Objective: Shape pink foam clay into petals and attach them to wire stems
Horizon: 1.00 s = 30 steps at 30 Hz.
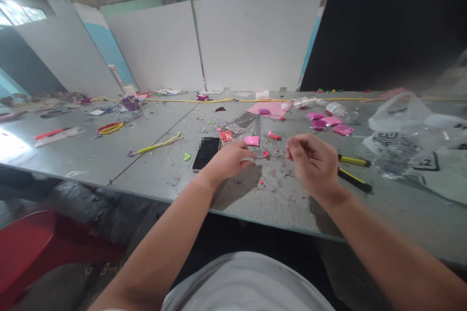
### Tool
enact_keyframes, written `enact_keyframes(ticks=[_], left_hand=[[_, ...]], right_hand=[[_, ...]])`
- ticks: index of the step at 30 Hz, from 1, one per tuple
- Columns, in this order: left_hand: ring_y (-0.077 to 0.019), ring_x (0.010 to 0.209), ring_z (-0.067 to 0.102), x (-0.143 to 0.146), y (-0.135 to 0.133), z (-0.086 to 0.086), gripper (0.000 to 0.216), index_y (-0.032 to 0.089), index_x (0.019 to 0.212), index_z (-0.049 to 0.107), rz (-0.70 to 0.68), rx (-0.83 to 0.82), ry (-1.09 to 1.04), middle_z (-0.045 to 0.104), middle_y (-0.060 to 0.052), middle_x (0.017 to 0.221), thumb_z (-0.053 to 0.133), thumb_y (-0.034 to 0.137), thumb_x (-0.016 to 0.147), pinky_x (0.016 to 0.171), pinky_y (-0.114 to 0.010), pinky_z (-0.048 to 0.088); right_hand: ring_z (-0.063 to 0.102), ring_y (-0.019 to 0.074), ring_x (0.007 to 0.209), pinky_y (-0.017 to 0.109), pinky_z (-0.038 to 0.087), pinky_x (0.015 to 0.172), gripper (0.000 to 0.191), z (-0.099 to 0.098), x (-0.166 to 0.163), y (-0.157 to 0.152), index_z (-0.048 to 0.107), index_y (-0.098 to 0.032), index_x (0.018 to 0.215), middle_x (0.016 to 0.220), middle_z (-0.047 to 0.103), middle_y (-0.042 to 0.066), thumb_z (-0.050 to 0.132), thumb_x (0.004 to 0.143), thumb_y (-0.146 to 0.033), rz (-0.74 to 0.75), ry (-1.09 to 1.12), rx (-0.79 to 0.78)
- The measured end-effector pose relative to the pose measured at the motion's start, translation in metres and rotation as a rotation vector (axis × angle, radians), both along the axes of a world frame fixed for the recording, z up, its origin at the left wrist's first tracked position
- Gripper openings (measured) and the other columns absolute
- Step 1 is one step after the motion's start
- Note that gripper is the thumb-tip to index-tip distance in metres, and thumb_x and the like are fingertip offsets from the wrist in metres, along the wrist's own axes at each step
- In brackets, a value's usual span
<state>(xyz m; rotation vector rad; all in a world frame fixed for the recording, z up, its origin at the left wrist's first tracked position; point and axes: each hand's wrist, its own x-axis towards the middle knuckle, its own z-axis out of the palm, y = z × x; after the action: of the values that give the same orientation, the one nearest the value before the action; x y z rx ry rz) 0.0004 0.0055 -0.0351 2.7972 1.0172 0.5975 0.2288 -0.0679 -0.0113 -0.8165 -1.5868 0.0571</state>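
Observation:
My left hand (pixel 230 159) rests knuckles-up on the grey table (pixel 153 165), fingers curled together at their tips beside a black phone (pixel 206 153). My right hand (pixel 314 163) is raised slightly, its fingers pinched together. A thin wire or thread (pixel 275 156) seems to run between the two hands; it is too fine to name. Small pink bits (pixel 265 154) lie between the hands. A pink packet (pixel 251 140) lies just beyond my left fingers.
Yellow-and-black pliers (pixel 353 170) lie right of my right hand. Clear plastic bags (pixel 408 131) fill the right side. Pink packets (pixel 330 123), a pink sheet (pixel 273 108), a yellow pipe cleaner (pixel 156 146) and red-yellow cutters (pixel 109 128) are scattered around. A red chair (pixel 32 248) stands lower left.

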Motion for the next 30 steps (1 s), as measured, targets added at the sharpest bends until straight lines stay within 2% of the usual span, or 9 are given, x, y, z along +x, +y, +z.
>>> enact_keyframes(ticks=[3, 5, 7, 9, 13, 16, 19, 23, 30], left_hand=[[-0.0337, 0.116, 0.061, -0.007, 0.003, -0.002, 0.04, 0.021, 0.127, 0.076, 0.258, 0.024, 0.03, 0.065, -0.016, 0.119, 0.073, 0.035, 0.091, 0.1, -0.046, 0.05], [-0.0338, 0.113, 0.062, -0.01, 0.005, -0.003, 0.037, 0.019, 0.125, 0.076, 0.302, -0.037, 0.077, 0.066, -0.017, 0.116, 0.072, 0.033, 0.09, 0.098, -0.047, 0.051], [-0.0285, 0.103, 0.065, -0.01, 0.006, -0.002, 0.027, 0.017, 0.116, 0.077, 0.258, -0.089, 0.053, 0.069, -0.014, 0.105, 0.067, 0.025, 0.093, 0.095, -0.043, 0.052], [-0.0228, 0.093, 0.066, -0.008, 0.006, 0.0, 0.026, 0.016, 0.116, 0.074, 0.199, -0.117, -0.085, 0.071, -0.009, 0.097, 0.064, 0.019, 0.093, 0.091, -0.038, 0.052], [-0.0172, 0.089, 0.068, 0.0, 0.001, 0.005, 0.045, 0.017, 0.13, 0.063, 0.045, -0.331, -0.55, 0.073, -0.006, 0.098, 0.075, 0.027, 0.088, 0.083, -0.032, 0.054], [-0.0167, 0.091, 0.07, 0.006, -0.005, 0.007, 0.049, 0.017, 0.127, 0.061, -0.053, -0.527, -0.766, 0.073, -0.007, 0.099, 0.08, 0.029, 0.084, 0.081, -0.03, 0.055], [-0.016, 0.092, 0.071, 0.008, -0.009, 0.01, 0.046, 0.016, 0.121, 0.062, -0.092, -0.566, -0.828, 0.074, -0.007, 0.099, 0.083, 0.024, 0.081, 0.083, -0.03, 0.056], [-0.0168, 0.095, 0.071, 0.008, -0.011, 0.012, 0.039, 0.015, 0.112, 0.065, -0.128, -0.583, -0.83, 0.073, -0.008, 0.1, 0.085, 0.024, 0.079, 0.082, -0.029, 0.057], [-0.0182, 0.102, 0.071, 0.007, -0.012, 0.011, 0.047, 0.016, 0.118, 0.064, -0.158, -0.676, -0.814, 0.074, -0.011, 0.111, 0.087, 0.026, 0.078, 0.088, -0.033, 0.057]], right_hand=[[0.051, 0.0127, 0.054, 0.03, 0.041, 0.054, 0.03, 0.0, 0.0, 0.001, 0.061, -0.023, 0.075, 0.062, 0.058, -0.002, 0.061, 0.102, -0.035, -0.024, -0.013, -0.004], [0.05, 0.0123, 0.053, 0.03, 0.041, 0.054, 0.029, 0.0, 0.0, 0.001, 0.06, -0.023, 0.075, 0.061, 0.057, -0.002, 0.062, 0.101, -0.033, -0.027, -0.022, -0.001], [0.049, 0.0119, 0.052, 0.03, 0.041, 0.055, 0.029, -0.001, 0.0, 0.001, 0.06, -0.023, 0.074, 0.061, 0.057, -0.002, 0.062, 0.101, -0.032, -0.03, -0.036, -0.005], [0.05, 0.0119, 0.052, 0.03, 0.042, 0.055, 0.029, -0.001, -0.001, 0.003, 0.06, -0.022, 0.073, 0.061, 0.057, -0.002, 0.063, 0.1, -0.032, -0.044, -0.063, -0.019], [0.06, 0.0142, 0.058, 0.029, 0.047, 0.058, 0.018, -0.005, -0.002, 0.01, 0.067, -0.022, 0.082, 0.066, 0.066, -0.001, 0.064, 0.098, -0.029, -0.037, -0.171, -0.1], [0.067, 0.0156, 0.064, 0.029, 0.053, 0.06, 0.01, -0.009, -0.004, 0.016, 0.074, -0.022, 0.097, 0.082, 0.076, 0.003, 0.065, 0.096, -0.026, 0.042, -0.26, -0.182], [0.07, 0.0164, 0.069, 0.029, 0.056, 0.062, 0.013, -0.011, -0.008, 0.018, 0.076, -0.021, 0.1, 0.091, 0.079, 0.005, 0.065, 0.095, -0.024, 0.106, -0.287, -0.196], [0.071, 0.017, 0.071, 0.029, 0.057, 0.065, 0.012, -0.012, -0.011, 0.018, 0.077, -0.021, 0.098, 0.09, 0.079, 0.004, 0.066, 0.094, -0.023, 0.114, -0.299, -0.178], [0.068, 0.0169, 0.07, 0.031, 0.055, 0.067, 0.011, -0.012, -0.007, 0.02, 0.075, -0.022, 0.098, 0.089, 0.077, 0.004, 0.066, 0.097, -0.028, 0.098, -0.337, -0.169]])
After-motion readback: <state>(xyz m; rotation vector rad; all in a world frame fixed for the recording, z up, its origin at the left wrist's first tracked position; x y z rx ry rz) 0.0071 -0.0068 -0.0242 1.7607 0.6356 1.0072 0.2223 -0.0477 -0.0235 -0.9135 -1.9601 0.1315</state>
